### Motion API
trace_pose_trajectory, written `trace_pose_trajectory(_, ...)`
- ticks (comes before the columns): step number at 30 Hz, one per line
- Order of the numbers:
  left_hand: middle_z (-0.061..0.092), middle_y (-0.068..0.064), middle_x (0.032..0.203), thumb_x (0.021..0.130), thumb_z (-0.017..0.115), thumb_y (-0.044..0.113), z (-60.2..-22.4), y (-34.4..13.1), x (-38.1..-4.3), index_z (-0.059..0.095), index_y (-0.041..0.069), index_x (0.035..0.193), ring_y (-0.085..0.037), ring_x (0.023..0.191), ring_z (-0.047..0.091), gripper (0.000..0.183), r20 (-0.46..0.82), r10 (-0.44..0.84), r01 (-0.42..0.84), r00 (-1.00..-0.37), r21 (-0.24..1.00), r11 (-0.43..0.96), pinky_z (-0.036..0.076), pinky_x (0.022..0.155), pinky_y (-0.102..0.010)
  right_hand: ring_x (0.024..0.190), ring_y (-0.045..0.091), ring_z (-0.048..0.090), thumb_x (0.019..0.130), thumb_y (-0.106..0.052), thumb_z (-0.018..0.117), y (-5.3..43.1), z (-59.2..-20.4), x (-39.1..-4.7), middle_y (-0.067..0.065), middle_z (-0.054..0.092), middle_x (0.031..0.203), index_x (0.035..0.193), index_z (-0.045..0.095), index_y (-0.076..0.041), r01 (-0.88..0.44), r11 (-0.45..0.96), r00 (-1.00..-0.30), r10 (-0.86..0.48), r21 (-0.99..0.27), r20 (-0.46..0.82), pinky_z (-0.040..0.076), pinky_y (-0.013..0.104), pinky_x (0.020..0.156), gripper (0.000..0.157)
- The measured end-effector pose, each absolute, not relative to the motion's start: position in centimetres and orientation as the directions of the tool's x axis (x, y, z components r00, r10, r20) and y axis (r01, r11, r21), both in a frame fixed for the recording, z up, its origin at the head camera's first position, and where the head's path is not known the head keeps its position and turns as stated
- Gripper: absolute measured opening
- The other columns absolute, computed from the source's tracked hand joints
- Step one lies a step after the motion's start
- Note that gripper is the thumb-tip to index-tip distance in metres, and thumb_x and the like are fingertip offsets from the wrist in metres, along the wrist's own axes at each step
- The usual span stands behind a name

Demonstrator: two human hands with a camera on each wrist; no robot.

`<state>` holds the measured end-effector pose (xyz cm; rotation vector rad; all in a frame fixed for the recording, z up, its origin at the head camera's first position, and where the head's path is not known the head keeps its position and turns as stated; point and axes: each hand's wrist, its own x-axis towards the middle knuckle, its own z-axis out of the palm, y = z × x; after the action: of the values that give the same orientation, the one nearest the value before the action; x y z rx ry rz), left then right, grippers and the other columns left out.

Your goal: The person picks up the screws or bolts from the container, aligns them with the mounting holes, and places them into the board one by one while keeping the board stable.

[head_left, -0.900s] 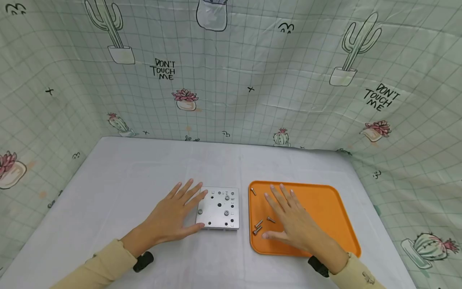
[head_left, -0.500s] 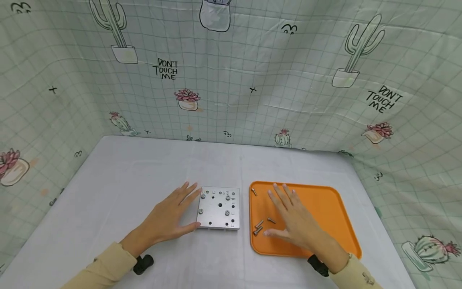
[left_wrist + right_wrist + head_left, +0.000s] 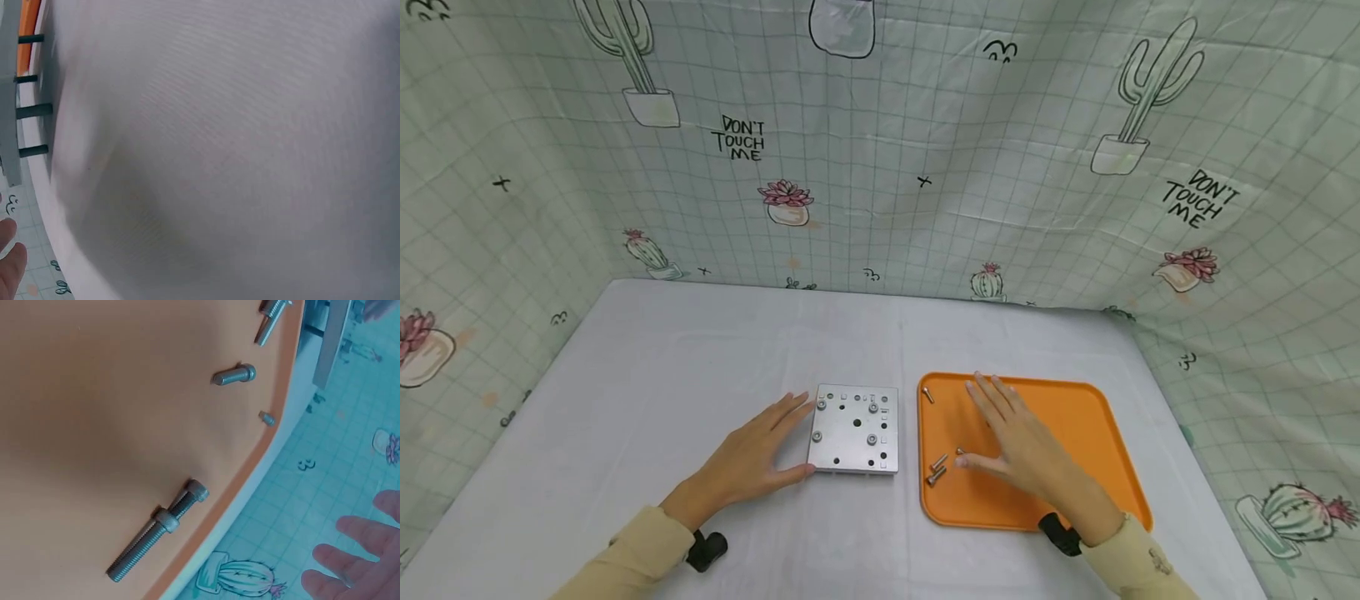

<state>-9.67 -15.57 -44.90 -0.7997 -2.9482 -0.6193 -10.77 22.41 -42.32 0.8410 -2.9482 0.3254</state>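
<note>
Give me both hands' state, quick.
Left hand: open, holding nothing, beside the metal plate; contact can't be told.
Right hand: open, holding nothing, over the orange tray.

We are seeing the plate (image 3: 9, 100) cut off in the left wrist view; its head-view markings (image 3: 883, 412) are looking illegibly small.

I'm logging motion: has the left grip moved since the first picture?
Yes: in the head view, the left grip has shifted left against the metal plate, uncovering a corner screw.
</note>
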Motion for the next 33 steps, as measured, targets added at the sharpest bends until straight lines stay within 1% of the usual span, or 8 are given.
trace_pose_trajectory(6, 0.04, 0.0, 0.147, 0.079, 0.067, 0.046, -45.7, -15.4, -10.0, 0.041, 0.016, 0.141, -0.027, 0.136, 0.036, 0.073, 0.115, 0.483, 0.485, -0.868, 0.398, 0.778, 0.041, 0.103, -0.048, 0.14, 0.037, 0.022, 0.077, -0.06, 0.061, 23.2, -42.2, -11.2, 0.014, 0.021, 0.154, 0.149, 0.018, -0.007, -0.469, 0.844, -0.881, -0.467, -0.259, 0.074, 0.026, 0.054, 0.111, 0.099)
trace_pose_trajectory(10, 0.04, 0.0, 0.147, 0.08, 0.066, 0.044, -46.0, -15.3, -10.1, 0.042, 0.016, 0.14, -0.027, 0.135, 0.037, 0.071, 0.085, 0.481, 0.467, -0.873, 0.429, 0.773, 0.041, 0.102, -0.05, 0.138, 0.037, 0.025, 0.08, -0.057, 0.061, 23.8, -42.0, -11.4, 0.016, 0.023, 0.153, 0.149, 0.017, -0.007, -0.42, 0.841, -0.901, -0.432, -0.341, 0.043, 0.029, 0.055, 0.109, 0.096)
trace_pose_trajectory(15, 0.038, 0.001, 0.148, 0.081, 0.066, 0.045, -46.2, -15.3, -10.2, 0.04, 0.018, 0.142, -0.028, 0.137, 0.033, 0.072, 0.042, 0.472, 0.432, -0.88, 0.483, 0.762, 0.038, 0.104, -0.052, 0.136, 0.039, 0.029, 0.083, -0.053, 0.059, 24.4, -41.9, -11.9, 0.018, 0.027, 0.151, 0.149, 0.018, -0.008, -0.348, 0.83, -0.924, -0.382, -0.436, 0.011, 0.032, 0.057, 0.106, 0.091)
trace_pose_trajectory(21, 0.035, 0.003, 0.15, 0.081, 0.067, 0.046, -46.2, -15.3, -10.3, 0.038, 0.02, 0.142, -0.027, 0.139, 0.029, 0.073, 0.015, 0.469, 0.41, -0.883, 0.511, 0.756, 0.036, 0.105, -0.054, 0.135, 0.041, 0.029, 0.084, -0.051, 0.06, 25.3, -42.3, -12.6, 0.019, 0.03, 0.149, 0.149, 0.021, -0.009, -0.226, 0.824, -0.952, -0.299, -0.519, -0.06, 0.03, 0.06, 0.105, 0.087)
trace_pose_trajectory(26, 0.036, 0.002, 0.149, 0.08, 0.068, 0.044, -46.2, -15.3, -10.4, 0.04, 0.02, 0.141, -0.029, 0.138, 0.032, 0.072, 0.025, 0.47, 0.411, -0.883, 0.527, 0.744, 0.038, 0.103, -0.055, 0.129, 0.041, 0.037, 0.084, -0.049, 0.062, 26.2, -43.0, -13.0, 0.022, 0.041, 0.141, 0.147, 0.027, -0.008, -0.153, 0.808, -0.966, -0.244, -0.569, -0.088, 0.034, 0.061, 0.102, 0.083)
trace_pose_trajectory(29, 0.037, 0.002, 0.149, 0.079, 0.069, 0.044, -46.2, -15.4, -10.4, 0.04, 0.021, 0.141, -0.029, 0.137, 0.033, 0.072, 0.024, 0.466, 0.405, -0.885, 0.536, 0.741, 0.039, 0.102, -0.056, 0.126, 0.041, 0.041, 0.084, -0.047, 0.063, 26.9, -43.4, -13.1, 0.022, 0.045, 0.137, 0.145, 0.032, -0.007, -0.14, 0.792, -0.968, -0.235, -0.594, -0.086, 0.037, 0.06, 0.1, 0.079)
trace_pose_trajectory(33, 0.035, 0.004, 0.15, 0.079, 0.069, 0.045, -46.1, -15.4, -10.5, 0.039, 0.023, 0.141, -0.028, 0.138, 0.032, 0.072, -0.004, 0.462, 0.385, -0.887, 0.545, 0.745, 0.038, 0.102, -0.057, 0.122, 0.041, 0.045, 0.085, -0.04, 0.064, 27.6, -43.9, -13.4, 0.021, 0.047, 0.136, 0.14, 0.04, -0.004, -0.142, 0.774, -0.97, -0.233, -0.617, -0.069, 0.04, 0.057, 0.099, 0.069)
